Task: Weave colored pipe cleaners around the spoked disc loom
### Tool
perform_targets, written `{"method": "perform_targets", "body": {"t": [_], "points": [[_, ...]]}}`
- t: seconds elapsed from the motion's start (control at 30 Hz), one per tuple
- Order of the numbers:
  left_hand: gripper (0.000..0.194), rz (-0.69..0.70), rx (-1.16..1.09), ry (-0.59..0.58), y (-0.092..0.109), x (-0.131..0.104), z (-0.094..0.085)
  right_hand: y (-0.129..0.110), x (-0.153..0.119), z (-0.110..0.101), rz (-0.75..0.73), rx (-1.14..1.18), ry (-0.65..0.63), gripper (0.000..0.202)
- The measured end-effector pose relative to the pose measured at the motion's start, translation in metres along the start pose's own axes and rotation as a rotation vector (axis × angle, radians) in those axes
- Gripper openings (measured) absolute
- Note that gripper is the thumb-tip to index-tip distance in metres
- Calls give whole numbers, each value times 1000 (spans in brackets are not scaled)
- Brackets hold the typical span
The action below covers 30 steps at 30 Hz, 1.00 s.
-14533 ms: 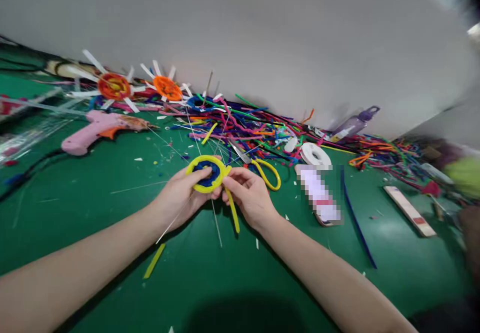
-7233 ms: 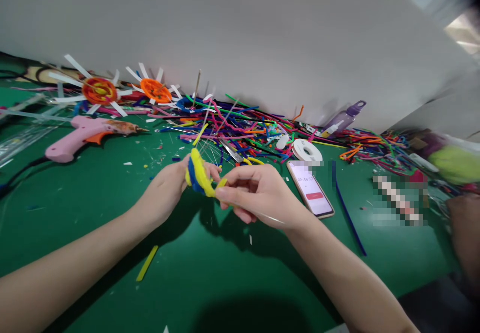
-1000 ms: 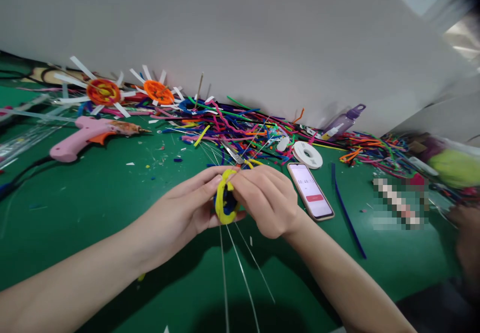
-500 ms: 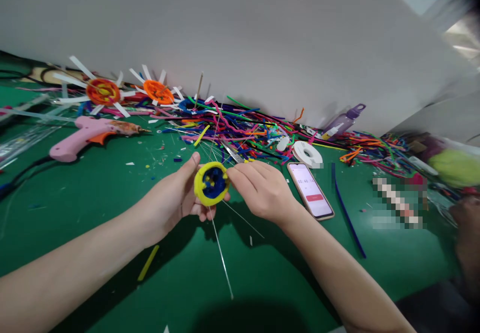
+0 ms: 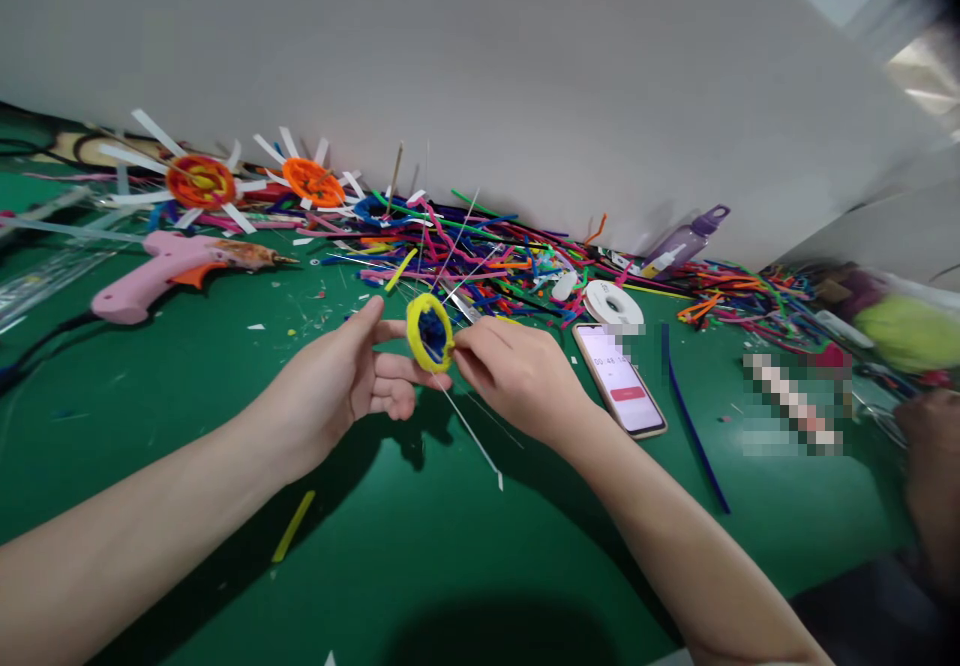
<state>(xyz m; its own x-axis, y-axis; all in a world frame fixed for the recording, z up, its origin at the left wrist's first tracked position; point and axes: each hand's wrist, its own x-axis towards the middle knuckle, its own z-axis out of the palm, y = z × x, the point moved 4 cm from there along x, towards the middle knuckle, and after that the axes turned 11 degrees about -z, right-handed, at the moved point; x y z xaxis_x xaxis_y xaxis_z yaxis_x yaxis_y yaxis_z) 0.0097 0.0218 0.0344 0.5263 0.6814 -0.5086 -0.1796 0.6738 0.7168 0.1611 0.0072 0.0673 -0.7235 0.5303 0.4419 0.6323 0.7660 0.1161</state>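
Observation:
A small round piece with a thick yellow rim and a dark blue middle (image 5: 418, 338) is held above the green table, tilted to the side. Thin clear strands stick out of it, upward and down to the right. My right hand (image 5: 521, 371) pinches its right edge between closed fingertips. On the other side my left hand (image 5: 367, 371) is open, palm turned toward the piece, its fingers spread beside and behind it. Whether a left finger touches the rim cannot be made out.
A pink glue gun (image 5: 161, 268) lies left, behind it two orange discs with white strips (image 5: 201, 182). Colourful pipe cleaners (image 5: 480, 256) line the wall. A phone (image 5: 621, 381), white spool (image 5: 613, 306), purple bottle (image 5: 686, 241) and blue stem (image 5: 694, 426) lie right. Another person's hand (image 5: 934, 446) is far right.
The yellow and blue piece has turned sideways and shifted slightly up and right. My left hand has loosened from around it and its fingers have opened. My right hand keeps its pinch.

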Motion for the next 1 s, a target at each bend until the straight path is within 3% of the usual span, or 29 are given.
{"method": "perform_targets", "body": {"t": [0.13,0.2,0.3,0.4,0.47,0.57,0.77,1.0], "points": [[22,19,-17,128,2,2,-4,2,-1,-3,120,89,20,24],[28,63,41,160,4,2,-3,4,-2,-5,174,127,20,20],[42,158,193,94,7,0,1,5,-3,-6,225,145,7,18],[46,231,337,-4,8,-3,5,4,-2,-5,217,171,-17,15],[50,278,422,-3,10,-4,5,2,-1,-6,196,191,-24,14],[56,376,549,74,14,-7,4,-2,0,-7,178,200,-32,14],[49,521,690,212,19,-10,2,-6,2,-10,147,240,-23,19],[43,432,539,206,17,-6,-1,-8,5,-14,161,479,42,12]]}}
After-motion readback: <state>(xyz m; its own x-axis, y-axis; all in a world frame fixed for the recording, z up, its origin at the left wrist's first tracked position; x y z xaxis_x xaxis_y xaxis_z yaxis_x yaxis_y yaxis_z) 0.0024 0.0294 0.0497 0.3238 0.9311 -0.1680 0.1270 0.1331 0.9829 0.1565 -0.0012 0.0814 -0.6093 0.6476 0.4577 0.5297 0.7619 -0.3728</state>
